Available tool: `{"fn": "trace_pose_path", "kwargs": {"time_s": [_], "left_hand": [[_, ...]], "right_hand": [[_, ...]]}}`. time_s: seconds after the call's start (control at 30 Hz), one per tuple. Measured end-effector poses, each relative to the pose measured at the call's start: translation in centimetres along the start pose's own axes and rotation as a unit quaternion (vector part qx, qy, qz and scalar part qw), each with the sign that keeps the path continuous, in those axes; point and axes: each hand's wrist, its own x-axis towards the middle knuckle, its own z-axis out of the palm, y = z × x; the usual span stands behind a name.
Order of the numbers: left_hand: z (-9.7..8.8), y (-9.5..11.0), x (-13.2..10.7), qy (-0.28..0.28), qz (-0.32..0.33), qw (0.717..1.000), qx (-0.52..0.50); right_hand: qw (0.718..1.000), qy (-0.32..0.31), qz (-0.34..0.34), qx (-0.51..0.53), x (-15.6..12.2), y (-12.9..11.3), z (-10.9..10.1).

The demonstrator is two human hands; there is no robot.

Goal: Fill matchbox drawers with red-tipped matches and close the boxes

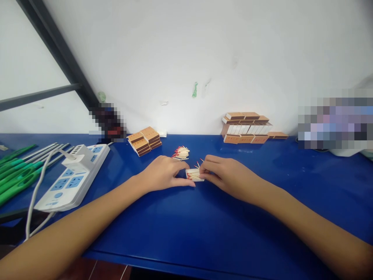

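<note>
A small white matchbox tray [194, 175] with red-tipped matches lying inside rests on the blue table. Around its left end curl the thumb and fingers of my left hand [164, 173], closed on it. My right hand [223, 173] is closed in a pinch at the tray's right end; what its fingertips hold is hidden. Just behind the tray, a couple of loose matches [197, 165] lie by my right fingers. A heap of matches [181, 152] with red heads sits a little farther back.
Stacked matchboxes [145, 140] stand at the back left, and a taller pile of matchboxes [246, 128] is against the wall on the right. On the left lie a white power strip [76, 177] with a cable and several green-handled tools [21, 175]. The table's front edge [145, 262] runs below.
</note>
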Motion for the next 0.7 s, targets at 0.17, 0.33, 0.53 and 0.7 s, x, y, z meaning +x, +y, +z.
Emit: {"fn": "trace_pose_path", "kwargs": {"time_s": [0.17, 0.33, 0.53, 0.7], "left_hand": [[0.07, -0.16, -0.01, 0.009, 0.009, 1.000, 0.000], [0.10, -0.17, 0.02, 0.005, 0.008, 1.000, 0.004], [0.04, -0.08, -0.01, 0.002, 0.009, 1.000, 0.001], [0.11, -0.05, -0.08, 0.005, 0.011, 1.000, 0.001]], "right_hand": [[1.000, -0.009, 0.015, -0.004, 0.10, -0.15, 0.16], [0.999, -0.021, 0.026, 0.004, 0.15, -0.19, -0.17], [0.999, -0.027, 0.037, 0.010, 0.12, -0.51, -0.07], [0.998, -0.030, 0.050, 0.022, 0.18, -0.31, -0.06]]}}
